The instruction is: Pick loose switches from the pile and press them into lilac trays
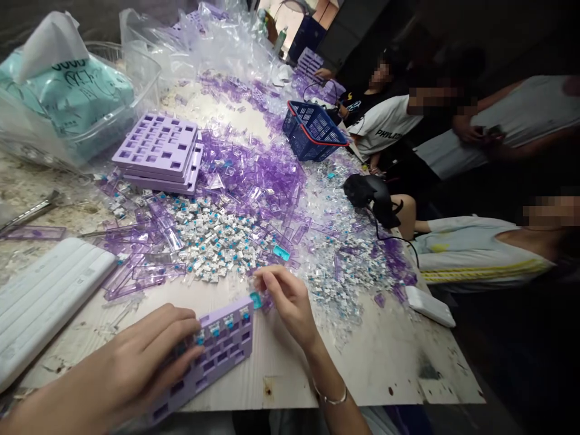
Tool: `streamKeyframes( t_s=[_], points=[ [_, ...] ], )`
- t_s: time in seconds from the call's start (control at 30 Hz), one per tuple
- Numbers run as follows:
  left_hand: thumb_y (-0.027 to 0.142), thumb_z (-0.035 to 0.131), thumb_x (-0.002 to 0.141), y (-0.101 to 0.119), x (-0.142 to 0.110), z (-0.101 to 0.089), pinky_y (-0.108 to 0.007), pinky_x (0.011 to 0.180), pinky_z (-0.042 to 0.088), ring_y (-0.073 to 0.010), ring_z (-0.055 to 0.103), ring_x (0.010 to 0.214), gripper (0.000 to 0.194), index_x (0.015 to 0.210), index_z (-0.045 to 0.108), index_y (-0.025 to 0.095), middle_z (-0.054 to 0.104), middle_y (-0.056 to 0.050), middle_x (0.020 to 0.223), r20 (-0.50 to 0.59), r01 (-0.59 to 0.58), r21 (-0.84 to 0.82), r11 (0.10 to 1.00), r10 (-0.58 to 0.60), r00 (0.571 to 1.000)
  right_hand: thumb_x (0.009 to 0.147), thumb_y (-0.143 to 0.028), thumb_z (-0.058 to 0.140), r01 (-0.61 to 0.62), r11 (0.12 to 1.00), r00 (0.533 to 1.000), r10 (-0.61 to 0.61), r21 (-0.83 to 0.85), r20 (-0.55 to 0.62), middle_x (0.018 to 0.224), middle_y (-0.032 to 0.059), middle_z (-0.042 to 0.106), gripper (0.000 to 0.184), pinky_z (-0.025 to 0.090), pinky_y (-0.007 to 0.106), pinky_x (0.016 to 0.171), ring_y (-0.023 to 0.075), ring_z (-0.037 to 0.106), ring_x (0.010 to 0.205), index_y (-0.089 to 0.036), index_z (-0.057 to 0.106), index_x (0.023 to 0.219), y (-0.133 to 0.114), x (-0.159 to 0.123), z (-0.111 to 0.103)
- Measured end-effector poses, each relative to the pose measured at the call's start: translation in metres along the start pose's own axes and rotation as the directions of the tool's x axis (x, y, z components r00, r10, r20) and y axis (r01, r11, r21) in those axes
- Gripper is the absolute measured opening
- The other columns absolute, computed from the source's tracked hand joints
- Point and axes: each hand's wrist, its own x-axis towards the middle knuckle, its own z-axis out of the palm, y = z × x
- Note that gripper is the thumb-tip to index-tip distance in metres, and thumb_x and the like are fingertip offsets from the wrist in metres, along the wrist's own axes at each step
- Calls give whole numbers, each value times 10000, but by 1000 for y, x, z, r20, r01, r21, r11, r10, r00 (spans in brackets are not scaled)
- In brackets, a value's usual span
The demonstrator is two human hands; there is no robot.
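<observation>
My left hand (149,350) is closed over a purple plate with square holes (222,356), tilted on the table near its front edge. Its fingertips touch the top row, where several white and blue keyboard switches (229,322) sit in the holes. My right hand (290,296) is just beyond the plate's right end, thumb and fingers pinched together. Whatever is in that pinch is hidden. A heap of loose switches (217,238) lies just past my right fingertips. Two small teal pieces lie close by, one a teal keycap-like piece (281,252).
Purple clear plastic strips (258,175) cover the middle. Stacked purple plates (156,145), a white slatted panel (49,296) and a tissue pack (77,96) are at left. A blue basket (312,133) stands farther back. Several people sit or stand along the right side.
</observation>
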Motion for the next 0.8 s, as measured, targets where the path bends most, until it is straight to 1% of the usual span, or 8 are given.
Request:
streamKeyframes(
  t_s=[0.07, 0.1, 0.2, 0.27, 0.33, 0.47, 0.6, 0.8],
  points=[
    [296, 416, 1004, -2, -7, 1, -178, 841, 507, -121, 636, 948, 208, 1182, 500, 231, 640, -15, 1040, -10, 99, -36, 994, -100, 995, 980, -270, 480, 117, 979, 993, -110, -168, 53, 854, 36, 660, 179, 467, 291, 739, 158, 606, 805, -207, 644, 946, 3, 7, 2],
    [328, 417, 1004, -3, -10, 3, -174, 830, 506, -120, 642, 935, 210, 1172, 504, 237, 646, -6, 1027, -27, 138, -47, 989, -139, 990, 981, -256, 478, 204, 943, 976, -175, -264, 128, 920, 51, 670, 172, 462, 310, 786, 172, 606, 874, -206, 643, 981, 6, 12, 3],
    [414, 434, 991, -8, -16, 7, -178, 805, 500, -121, 645, 908, 246, 1143, 514, 238, 649, 7, 998, -100, 195, -43, 980, -198, 975, 986, -261, 467, 469, 769, 865, -299, -435, 403, 1059, 76, 665, 198, 441, 335, 839, 199, 583, 985, -199, 628, 1085, 12, 26, 9],
    [447, 413, 994, -11, -15, 10, -189, 818, 488, -121, 638, 914, 285, 1144, 517, 228, 643, 5, 1000, -151, 203, -17, 979, -204, 967, 986, -266, 468, 565, 668, 809, -332, -484, 486, 1052, 72, 667, 205, 435, 322, 817, 194, 579, 951, -182, 629, 1080, 16, 34, 14],
    [445, 396, 1001, -13, -13, 14, -210, 827, 478, -127, 629, 924, 298, 1141, 522, 214, 637, -3, 1004, -186, 198, 26, 980, -190, 964, 987, -249, 461, 607, 614, 783, -352, -504, 513, 1024, 68, 671, 205, 428, 314, 800, 188, 575, 909, -167, 635, 1059, 18, 40, 17],
    [346, 407, 1011, -16, -4, 19, -276, 824, 472, -154, 613, 929, 229, 1128, 516, 182, 629, -24, 991, -221, 146, 110, 983, -119, 968, 980, -233, 472, 629, 588, 770, -378, -509, 514, 987, 76, 674, 192, 416, 322, 772, 196, 571, 883, -160, 639, 1040, 19, 46, 23],
    [261, 403, 1010, -16, 0, 20, -312, 736, 480, -175, 604, 854, 180, 1115, 501, 152, 619, -42, 941, -202, 119, 149, 982, -88, 976, 962, -215, 506, 622, 597, 781, -422, -507, 461, 935, 79, 682, 152, 425, 336, 755, 202, 586, 868, -162, 644, 996, 23, 50, 27],
    [192, 388, 1000, -15, 0, 24, -355, 739, 490, -215, 579, 891, 212, 1177, 486, 132, 612, -84, 1014, -103, 66, 204, 977, -46, 994, 934, -188, 556, 497, 737, 865, -461, -458, 197, 1025, 86, 664, 123, 495, 368, 844, 205, 613, 981, -198, 607, 1045, 20, 48, 12]
  ],
)
